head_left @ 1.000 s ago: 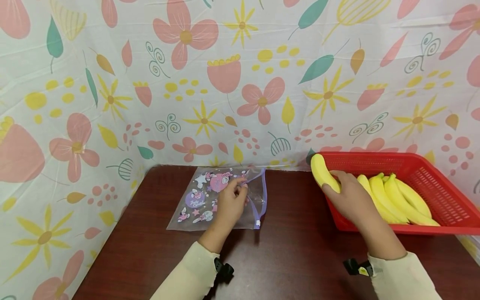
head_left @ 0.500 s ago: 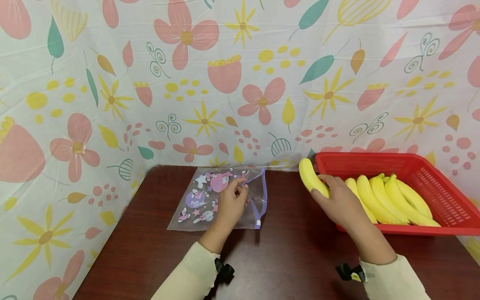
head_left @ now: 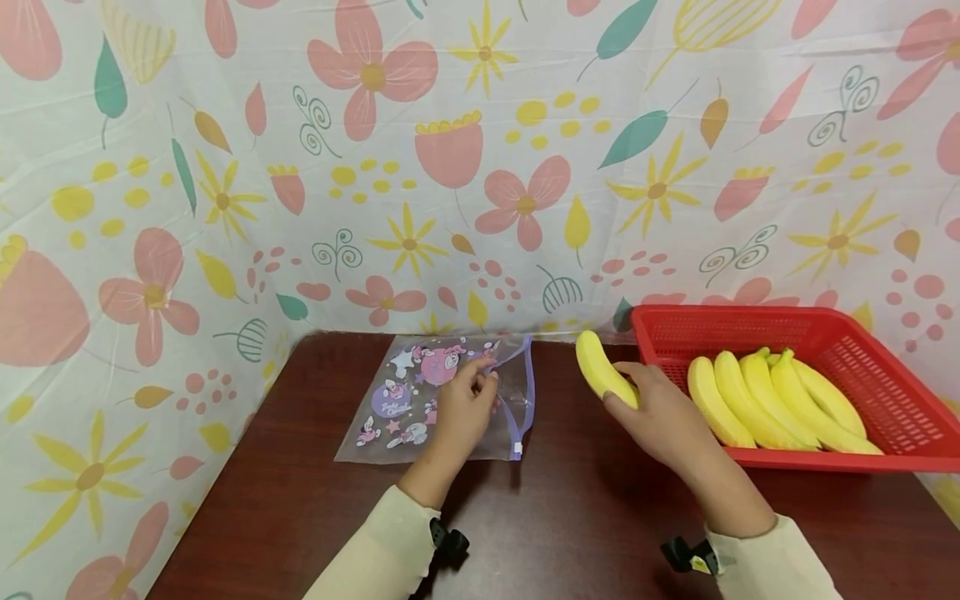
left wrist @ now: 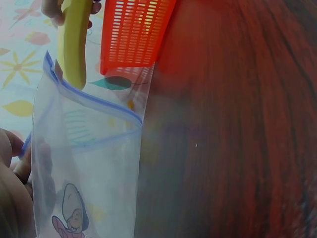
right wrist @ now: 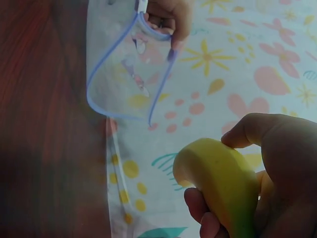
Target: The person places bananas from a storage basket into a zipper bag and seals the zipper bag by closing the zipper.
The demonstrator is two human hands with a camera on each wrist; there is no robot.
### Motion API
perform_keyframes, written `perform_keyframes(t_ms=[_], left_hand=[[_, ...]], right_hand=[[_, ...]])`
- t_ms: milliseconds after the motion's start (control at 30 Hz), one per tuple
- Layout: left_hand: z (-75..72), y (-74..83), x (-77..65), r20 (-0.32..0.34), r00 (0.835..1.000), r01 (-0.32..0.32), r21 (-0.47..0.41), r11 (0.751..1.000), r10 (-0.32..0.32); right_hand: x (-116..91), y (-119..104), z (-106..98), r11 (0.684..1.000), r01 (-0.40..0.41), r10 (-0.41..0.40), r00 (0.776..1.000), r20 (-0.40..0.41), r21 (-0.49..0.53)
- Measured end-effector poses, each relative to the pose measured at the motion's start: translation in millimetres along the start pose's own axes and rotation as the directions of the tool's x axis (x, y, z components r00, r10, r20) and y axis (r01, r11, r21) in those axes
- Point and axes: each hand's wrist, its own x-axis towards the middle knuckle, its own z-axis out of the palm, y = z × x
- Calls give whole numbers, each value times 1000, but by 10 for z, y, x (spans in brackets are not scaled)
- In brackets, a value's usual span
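Observation:
A clear zip bag [head_left: 405, 433] with cartoon prints and a purple zip edge lies on the table. My left hand [head_left: 463, 408] pinches the upper layer of its mouth, and the opening gapes toward the right. In my right hand [head_left: 663, 412] I grip a banana [head_left: 600, 367] by its lower part, held between the bag and the red basket. From the right wrist view, the banana [right wrist: 213, 173] points toward the bag's open mouth [right wrist: 119, 116], apart from it. The left wrist view has the banana [left wrist: 74, 49] just beyond the purple rim.
A red plastic basket [head_left: 911, 408] stands at the right of the table, with several bananas [head_left: 765, 400] lying inside it. The dark wooden table [head_left: 555, 517] backs onto a flower-print sheet [head_left: 480, 167], which also runs along the left side.
My right hand has carried the banana leftward from over the basket's left edge to beside it. My left hand and the bag have stayed in place.

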Motion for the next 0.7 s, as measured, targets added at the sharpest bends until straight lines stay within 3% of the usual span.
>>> perform_keyframes(t_ms=[333, 700], left_hand=[[3, 1, -14, 9, 1000, 4, -6, 1000, -4], [11, 20, -20, 13, 1000, 0, -7, 1000, 0]], right_hand=[[-24, -70, 131, 999, 39, -39, 999, -1, -12], [-49, -136, 264, 998, 59, -58, 997, 54, -16]])
